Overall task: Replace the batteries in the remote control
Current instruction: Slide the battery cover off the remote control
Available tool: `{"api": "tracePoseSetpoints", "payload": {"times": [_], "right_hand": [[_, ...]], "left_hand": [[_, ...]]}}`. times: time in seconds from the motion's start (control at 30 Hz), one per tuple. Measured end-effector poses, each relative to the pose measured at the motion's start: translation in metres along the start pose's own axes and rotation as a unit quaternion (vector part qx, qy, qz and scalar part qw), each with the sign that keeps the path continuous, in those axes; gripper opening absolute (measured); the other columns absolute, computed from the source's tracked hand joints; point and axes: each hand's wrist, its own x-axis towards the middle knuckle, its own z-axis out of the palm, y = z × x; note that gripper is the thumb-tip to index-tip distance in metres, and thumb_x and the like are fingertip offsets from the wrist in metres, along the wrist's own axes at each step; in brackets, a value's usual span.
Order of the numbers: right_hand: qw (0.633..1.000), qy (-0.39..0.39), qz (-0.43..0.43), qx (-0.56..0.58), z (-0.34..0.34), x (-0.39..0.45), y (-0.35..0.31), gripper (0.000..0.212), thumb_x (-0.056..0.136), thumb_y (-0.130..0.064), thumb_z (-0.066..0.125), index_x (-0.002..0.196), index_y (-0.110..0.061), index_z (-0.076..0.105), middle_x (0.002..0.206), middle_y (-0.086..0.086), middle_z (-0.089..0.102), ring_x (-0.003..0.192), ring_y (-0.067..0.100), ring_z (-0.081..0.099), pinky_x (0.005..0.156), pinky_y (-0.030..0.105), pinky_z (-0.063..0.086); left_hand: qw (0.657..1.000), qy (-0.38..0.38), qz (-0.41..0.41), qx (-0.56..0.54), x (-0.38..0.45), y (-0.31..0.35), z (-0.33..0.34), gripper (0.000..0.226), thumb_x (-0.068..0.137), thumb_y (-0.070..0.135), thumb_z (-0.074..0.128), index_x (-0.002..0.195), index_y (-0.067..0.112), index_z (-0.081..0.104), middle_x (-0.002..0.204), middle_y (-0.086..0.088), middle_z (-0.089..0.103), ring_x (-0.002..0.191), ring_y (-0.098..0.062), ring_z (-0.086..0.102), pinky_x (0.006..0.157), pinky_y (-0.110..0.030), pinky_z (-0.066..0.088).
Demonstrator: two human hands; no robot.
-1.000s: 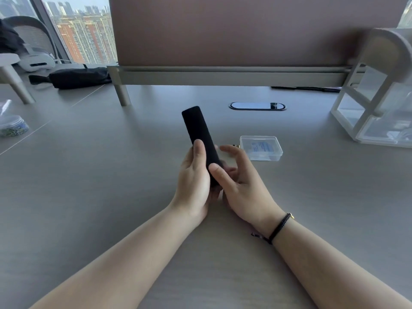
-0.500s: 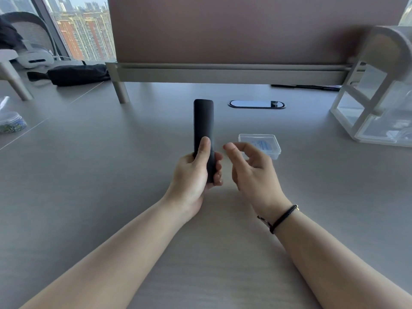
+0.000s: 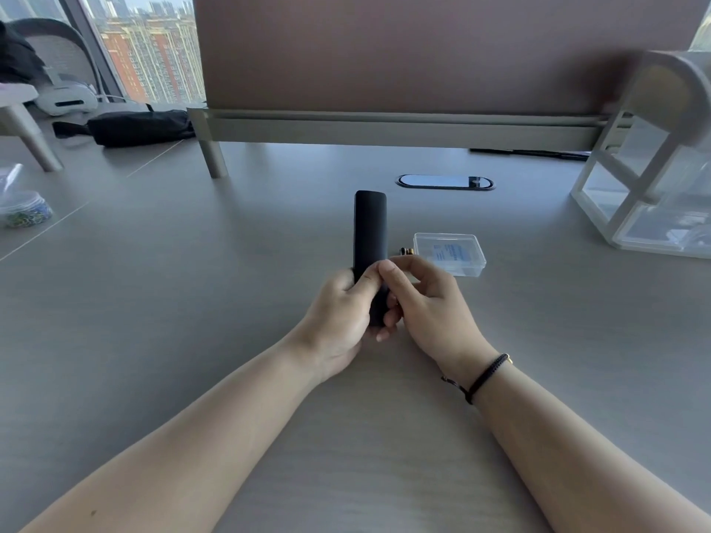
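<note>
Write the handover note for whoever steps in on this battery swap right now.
Left hand: grips the lower part of the black remote, held upright above the desk.
Right hand: thumb and fingers on the remote's lower end beside the left thumb.
Batteries: on the desk behind the right hand, next to the clear plastic box, lid shut.
Done: remote picked up.
Left: no open battery compartment shows, so open the cover, swap batteries, close.
</note>
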Motion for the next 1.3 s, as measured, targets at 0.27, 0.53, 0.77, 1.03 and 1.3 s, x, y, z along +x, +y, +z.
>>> {"api": "tracePoseSetpoints", "payload": {"times": [0.27,0.53,0.77,1.03,1.3], "right_hand": [[0.996,-0.034,-0.023,-0.078,0.002,-0.001,0.003,0.026,0.099,-0.032,0.058,0.120,-0.018,0.061,0.048,-0.014,0.061,0.049,0.002,0.060,0.060,0.020,0.045],[1.000,-0.020,-0.012,-0.007,-0.001,0.004,0.006,0.027,0.095,-0.041,0.057,0.095,-0.017,0.070,0.065,-0.005,0.070,0.064,0.011,0.065,0.074,0.039,0.054],[0.999,0.004,-0.037,0.000,-0.009,0.003,-0.005,0.041,0.103,-0.025,0.054,0.065,-0.011,0.059,0.052,0.004,0.054,0.045,0.011,0.049,0.050,0.017,0.038],[1.000,0.010,0.019,0.016,-0.004,0.003,-0.003,0.030,0.103,-0.027,0.052,0.081,-0.009,0.062,0.048,-0.005,0.056,0.041,0.005,0.040,0.041,0.015,0.031],[0.998,-0.005,0.016,0.052,-0.001,-0.003,-0.011,0.024,0.105,-0.018,0.049,0.089,-0.005,0.059,0.048,0.000,0.055,0.035,0.006,0.048,0.039,0.016,0.032]], "left_hand": [[0.996,0.080,-0.018,-0.016,0.005,0.001,-0.005,0.033,0.101,0.038,0.046,0.092,0.009,0.057,0.060,-0.002,0.053,0.043,-0.015,0.050,0.034,-0.020,0.027],[0.997,0.015,-0.013,0.072,0.006,0.005,-0.010,0.049,0.100,0.046,0.044,0.081,0.011,0.073,0.065,-0.006,0.064,0.045,-0.015,0.050,0.033,-0.018,0.021],[0.995,0.007,-0.031,0.099,0.005,0.000,-0.010,0.052,0.098,0.047,0.048,0.087,0.000,0.065,0.062,-0.011,0.062,0.045,-0.019,0.053,0.036,-0.024,0.036],[0.995,0.000,0.011,0.100,0.007,-0.006,-0.010,0.038,0.103,0.035,0.043,0.086,0.004,0.056,0.056,-0.009,0.053,0.037,-0.017,0.039,0.036,-0.021,0.023],[0.998,0.009,0.017,0.058,0.008,-0.008,-0.008,0.036,0.103,0.029,0.044,0.092,0.001,0.062,0.064,-0.012,0.057,0.044,-0.024,0.049,0.039,-0.026,0.036]]}}
